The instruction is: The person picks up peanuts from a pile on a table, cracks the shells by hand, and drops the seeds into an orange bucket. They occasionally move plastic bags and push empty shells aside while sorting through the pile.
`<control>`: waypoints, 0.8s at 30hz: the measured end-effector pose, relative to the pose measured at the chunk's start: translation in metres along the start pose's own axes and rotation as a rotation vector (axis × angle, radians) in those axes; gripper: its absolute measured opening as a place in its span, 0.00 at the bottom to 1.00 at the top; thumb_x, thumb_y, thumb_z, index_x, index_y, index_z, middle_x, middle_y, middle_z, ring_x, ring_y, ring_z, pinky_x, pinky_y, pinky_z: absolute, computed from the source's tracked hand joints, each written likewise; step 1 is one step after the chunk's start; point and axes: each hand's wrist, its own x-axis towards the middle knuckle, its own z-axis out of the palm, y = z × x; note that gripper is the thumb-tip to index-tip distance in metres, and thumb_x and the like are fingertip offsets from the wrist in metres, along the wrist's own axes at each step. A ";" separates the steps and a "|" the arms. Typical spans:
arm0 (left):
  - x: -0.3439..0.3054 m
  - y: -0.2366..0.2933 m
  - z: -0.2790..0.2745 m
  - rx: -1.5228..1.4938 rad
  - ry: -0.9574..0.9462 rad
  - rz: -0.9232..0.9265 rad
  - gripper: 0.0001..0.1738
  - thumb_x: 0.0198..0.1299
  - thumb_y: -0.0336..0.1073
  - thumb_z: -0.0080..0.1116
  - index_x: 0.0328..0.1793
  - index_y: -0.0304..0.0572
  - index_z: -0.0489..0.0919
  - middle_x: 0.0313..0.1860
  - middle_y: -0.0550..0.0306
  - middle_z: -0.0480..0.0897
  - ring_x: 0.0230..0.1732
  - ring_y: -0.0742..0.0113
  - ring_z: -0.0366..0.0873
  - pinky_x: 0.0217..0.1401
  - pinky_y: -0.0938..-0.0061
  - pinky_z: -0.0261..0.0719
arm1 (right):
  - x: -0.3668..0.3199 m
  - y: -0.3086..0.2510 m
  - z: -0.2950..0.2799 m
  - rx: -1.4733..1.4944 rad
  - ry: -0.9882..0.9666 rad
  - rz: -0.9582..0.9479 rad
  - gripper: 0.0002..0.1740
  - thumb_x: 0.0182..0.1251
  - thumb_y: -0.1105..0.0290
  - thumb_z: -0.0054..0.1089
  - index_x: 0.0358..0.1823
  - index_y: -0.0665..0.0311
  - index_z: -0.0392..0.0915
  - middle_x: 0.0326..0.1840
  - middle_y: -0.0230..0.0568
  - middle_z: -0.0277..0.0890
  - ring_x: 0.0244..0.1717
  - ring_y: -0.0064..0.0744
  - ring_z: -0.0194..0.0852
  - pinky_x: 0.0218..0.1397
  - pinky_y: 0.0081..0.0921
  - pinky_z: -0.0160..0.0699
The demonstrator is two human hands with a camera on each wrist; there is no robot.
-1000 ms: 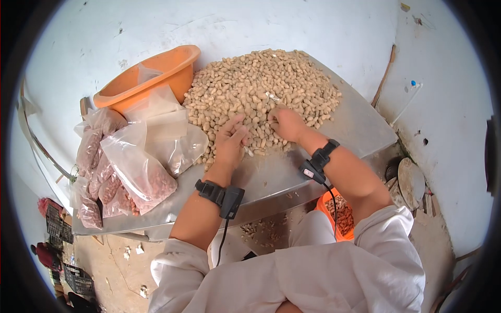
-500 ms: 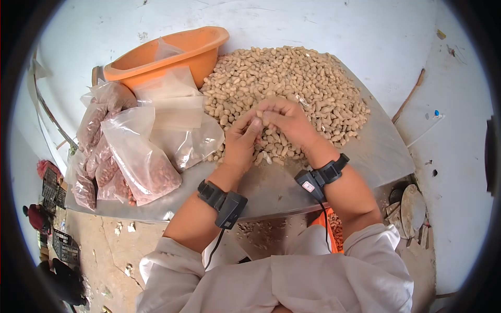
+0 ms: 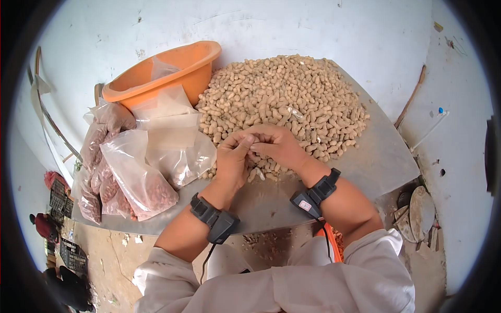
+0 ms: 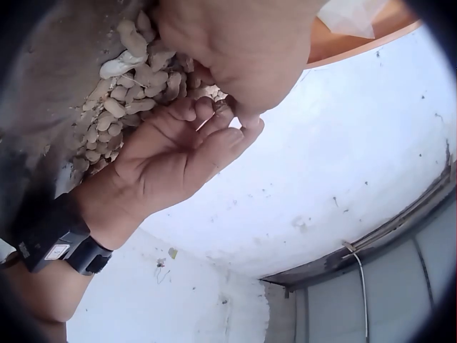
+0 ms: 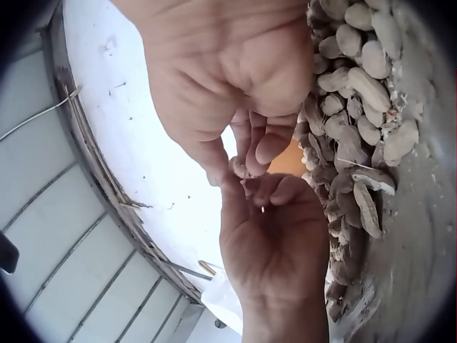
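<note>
Both hands meet fingertip to fingertip over the near edge of a heap of unshelled peanuts (image 3: 292, 88). My left hand (image 3: 231, 160) has its thumb and fingers bent together at the meeting point. From the other side, my right hand (image 3: 286, 148) pinches there too, thumb against index finger. Between the fingertips is a small peanut (image 4: 223, 108), mostly covered by the fingers. The right wrist view shows both palms, the right hand (image 5: 228, 78) above and the left hand (image 5: 275, 250) below. Loose peanuts (image 5: 368, 207) lie just beside them.
An orange basin (image 3: 203, 70) stands behind the clear bags, left of the heap. Filled bags of reddish kernels (image 3: 156, 193) lie on the metal table (image 3: 261, 208) at left. Below its front edge, an orange container (image 3: 336, 242) sits by the right leg. A wall rises behind.
The hands, apart over the heap one second ago, have come together at the fingertips. The right hand has moved left from the peanuts. The head view has shifted slightly.
</note>
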 end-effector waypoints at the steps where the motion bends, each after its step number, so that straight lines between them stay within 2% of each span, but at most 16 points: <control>1: 0.001 0.002 0.001 0.012 -0.014 -0.016 0.08 0.62 0.31 0.56 0.45 0.36 0.79 0.31 0.64 0.78 0.26 0.80 0.69 0.27 0.87 0.68 | 0.000 -0.001 -0.002 0.005 0.008 -0.009 0.13 0.60 0.76 0.57 0.47 0.67 0.78 0.34 0.31 0.77 0.34 0.17 0.73 0.38 0.17 0.74; 6: 0.003 0.004 0.005 0.146 -0.024 -0.024 0.08 0.63 0.30 0.54 0.45 0.36 0.79 0.31 0.64 0.79 0.26 0.80 0.69 0.30 0.87 0.68 | -0.001 -0.011 -0.008 0.008 0.033 -0.016 0.12 0.61 0.77 0.55 0.46 0.70 0.77 0.35 0.33 0.78 0.33 0.18 0.74 0.38 0.17 0.74; 9: -0.003 0.010 0.006 0.333 -0.053 0.167 0.07 0.63 0.30 0.54 0.44 0.35 0.79 0.31 0.64 0.79 0.28 0.80 0.70 0.32 0.87 0.70 | 0.000 0.005 -0.006 -0.110 0.115 -0.040 0.13 0.62 0.76 0.56 0.48 0.70 0.77 0.33 0.31 0.77 0.32 0.17 0.72 0.36 0.16 0.73; 12: -0.003 0.010 0.002 0.371 -0.100 0.261 0.08 0.63 0.30 0.53 0.43 0.31 0.78 0.29 0.62 0.78 0.27 0.78 0.72 0.31 0.84 0.71 | -0.001 0.004 -0.003 -0.094 0.085 0.068 0.12 0.64 0.73 0.54 0.46 0.70 0.77 0.29 0.31 0.77 0.29 0.16 0.72 0.34 0.15 0.73; 15: -0.002 0.012 -0.003 0.401 -0.157 0.209 0.07 0.65 0.31 0.52 0.43 0.35 0.77 0.32 0.62 0.79 0.31 0.80 0.71 0.34 0.85 0.72 | -0.002 -0.004 0.004 -0.124 0.029 0.123 0.12 0.66 0.68 0.52 0.43 0.71 0.77 0.27 0.32 0.76 0.28 0.16 0.71 0.31 0.15 0.71; 18: -0.003 0.006 -0.002 0.307 -0.108 0.099 0.08 0.66 0.33 0.51 0.41 0.35 0.76 0.32 0.63 0.78 0.31 0.80 0.71 0.34 0.85 0.72 | -0.006 -0.004 0.009 -0.247 0.081 0.175 0.14 0.67 0.66 0.50 0.39 0.71 0.76 0.24 0.36 0.75 0.25 0.21 0.72 0.29 0.19 0.70; 21: 0.007 -0.011 -0.014 0.535 -0.040 0.259 0.08 0.66 0.34 0.51 0.41 0.36 0.75 0.32 0.64 0.77 0.30 0.80 0.71 0.33 0.86 0.70 | -0.005 0.003 0.014 -0.430 0.172 0.077 0.13 0.65 0.67 0.51 0.35 0.73 0.75 0.23 0.47 0.76 0.24 0.36 0.77 0.29 0.30 0.74; 24: 0.009 -0.016 -0.014 0.465 -0.024 0.244 0.09 0.65 0.34 0.53 0.39 0.34 0.76 0.31 0.61 0.78 0.29 0.78 0.73 0.34 0.84 0.73 | -0.007 0.008 0.016 -0.465 0.234 0.015 0.13 0.64 0.67 0.51 0.32 0.73 0.75 0.23 0.50 0.75 0.25 0.42 0.77 0.30 0.33 0.73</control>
